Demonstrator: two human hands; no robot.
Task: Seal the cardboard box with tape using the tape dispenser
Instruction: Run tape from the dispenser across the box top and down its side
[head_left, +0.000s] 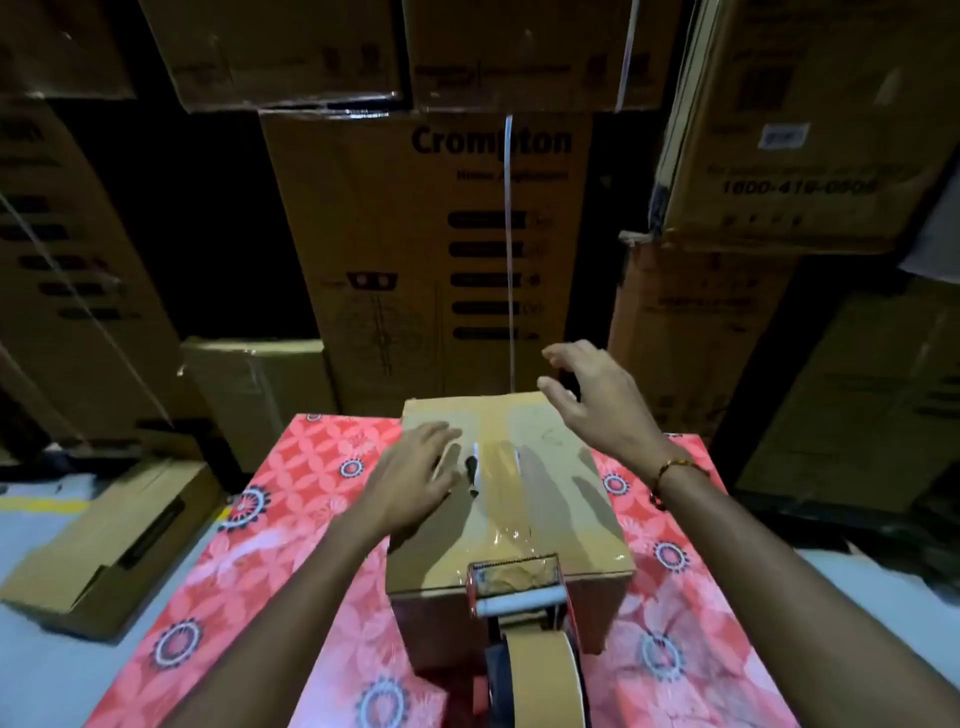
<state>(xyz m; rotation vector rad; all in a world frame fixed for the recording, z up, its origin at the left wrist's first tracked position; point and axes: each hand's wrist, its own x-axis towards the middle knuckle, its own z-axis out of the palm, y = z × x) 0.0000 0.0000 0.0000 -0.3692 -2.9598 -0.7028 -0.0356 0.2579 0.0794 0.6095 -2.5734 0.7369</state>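
On the red flowered table (291, 499) in front of you sits the cardboard box (561, 499), its top flaps folded down and a strip of clear tape (498, 499) running from the far part of the lid toward the near edge. Your left hand (410, 478) lies flat on the lid, fingers spread, just left of the strip, next to a small dark thing on the tape line that is too blurred to name. Your right hand (592, 395) floats above the far right corner of the box, fingers loosely spread and curled, holding nothing. Neither hand has the tape dispenser (519, 608); it hangs at the near edge of the box, its roller against the top of the near wall and the brown roll below it, apparently held there by the tape alone.

By my reading, you are at the smoothing stage: the strip is laid but not cut free. Next you will likely want to rub the tape down along the seam with both palms, then take the dispenser's handle, pull it a little down the near wall and tilt it so the blade severs the tape. Keep the box steady while you do, since it looks light enough to slide on the cloth.
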